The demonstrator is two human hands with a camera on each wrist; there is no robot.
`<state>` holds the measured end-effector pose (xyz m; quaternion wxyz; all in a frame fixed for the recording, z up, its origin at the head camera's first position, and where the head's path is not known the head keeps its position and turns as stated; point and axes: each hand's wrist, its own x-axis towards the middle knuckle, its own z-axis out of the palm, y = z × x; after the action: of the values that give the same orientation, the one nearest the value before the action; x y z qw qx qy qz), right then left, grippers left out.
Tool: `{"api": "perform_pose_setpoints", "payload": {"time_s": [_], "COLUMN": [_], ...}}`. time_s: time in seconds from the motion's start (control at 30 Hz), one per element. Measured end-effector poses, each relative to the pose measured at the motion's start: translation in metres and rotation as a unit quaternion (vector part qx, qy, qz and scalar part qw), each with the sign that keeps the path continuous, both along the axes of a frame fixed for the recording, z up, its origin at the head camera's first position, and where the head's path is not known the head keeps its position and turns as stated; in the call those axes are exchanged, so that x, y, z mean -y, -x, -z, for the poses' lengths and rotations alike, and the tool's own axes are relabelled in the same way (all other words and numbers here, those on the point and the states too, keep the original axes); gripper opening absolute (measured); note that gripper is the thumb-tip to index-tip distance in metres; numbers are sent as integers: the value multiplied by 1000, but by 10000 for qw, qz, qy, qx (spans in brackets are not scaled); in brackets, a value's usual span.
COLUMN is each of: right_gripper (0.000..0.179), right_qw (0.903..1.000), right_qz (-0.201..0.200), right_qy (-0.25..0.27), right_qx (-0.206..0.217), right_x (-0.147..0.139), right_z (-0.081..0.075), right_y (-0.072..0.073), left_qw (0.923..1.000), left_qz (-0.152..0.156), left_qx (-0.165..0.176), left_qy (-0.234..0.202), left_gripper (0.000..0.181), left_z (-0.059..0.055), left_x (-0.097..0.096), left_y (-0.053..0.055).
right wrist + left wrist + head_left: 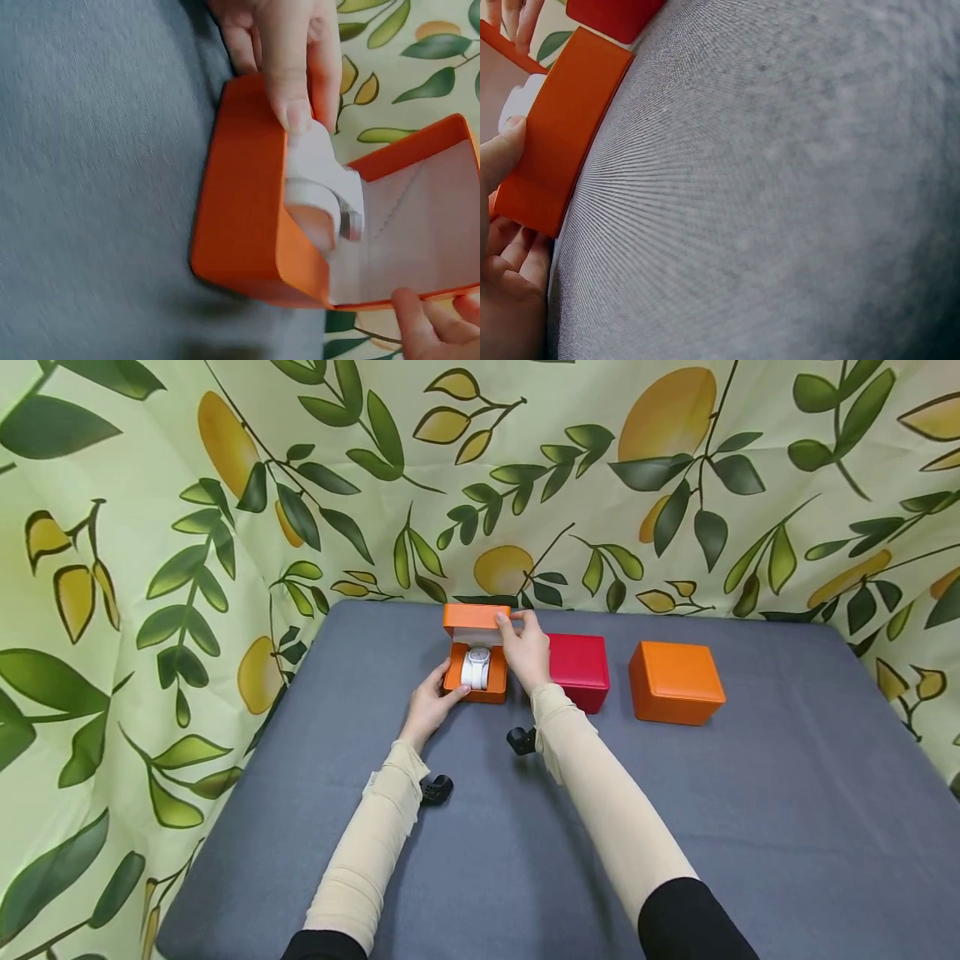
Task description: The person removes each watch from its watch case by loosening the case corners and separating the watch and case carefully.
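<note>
An orange watch box (491,696) sits on the grey table with its lid (472,612) raised, showing a pale lining. Inside lies a white wristwatch (476,668), wrapped round a pale cushion (304,154). My left hand (429,706) grips the box by its left side, thumb over the front rim and fingers along the side (517,262). At the right edge of the lid, my right hand (528,653) pinches it between thumb and fingers. In the right wrist view only some fingertips (420,322) of that hand show against the lid.
Just right of the open box stands a closed red box (581,664), partly behind my right wrist. Farther right is a closed orange box (677,683). A leaf-patterned cloth (555,485) hangs behind the grey table (795,793). Dark wrist cameras hang below both wrists.
</note>
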<state>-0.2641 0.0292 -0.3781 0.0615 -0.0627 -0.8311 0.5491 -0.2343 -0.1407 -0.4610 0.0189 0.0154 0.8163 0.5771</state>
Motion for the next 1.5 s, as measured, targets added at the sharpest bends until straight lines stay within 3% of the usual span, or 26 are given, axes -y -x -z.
{"api": "perform_pose_setpoints", "payload": {"time_s": [0.13,0.27,0.43,0.57,0.77,0.8,0.93,1.2,1.33,1.5], "right_gripper": [47,48,57,66,71,70,66,65,64,67], "right_qw": [9985,9969,9914,9866,9889,9897,9908,9917,9901,9888], "right_qz": [-108,-364,-957,-1213,-1262,-1251,-1234,-1278,-1336,-1485], "right_qy": [537,702,880,1077,775,676,487,-38,-359,122], "right_qx": [-22,43,169,147,112,144,278,-163,-256,90], "right_x": [1,2,2,3,8,8,9,12,11,9], "right_z": [5,10,16,21,31,33,43,60,69,81], "right_y": [1,4,4,1,-6,-7,-12,-14,-15,-17], "left_qw": [10000,10000,10000,9999,9995,9993,9995,9946,9943,9938], "left_qz": [-5,34,-13,-50,-33,4,109,82,308,792], "left_qx": [-74,-41,23,-25,173,252,246,-525,-570,-222], "left_qy": [-61,12,-14,-105,-244,-268,-139,895,850,746], "left_gripper": [71,71,71,73,75,75,73,53,50,55], "left_z": [-1,0,2,2,0,-4,-5,-7,-7,-3], "left_x": [0,-1,-1,-2,-1,-1,0,-5,-8,2], "left_y": [1,0,-1,1,4,2,3,16,26,31]}}
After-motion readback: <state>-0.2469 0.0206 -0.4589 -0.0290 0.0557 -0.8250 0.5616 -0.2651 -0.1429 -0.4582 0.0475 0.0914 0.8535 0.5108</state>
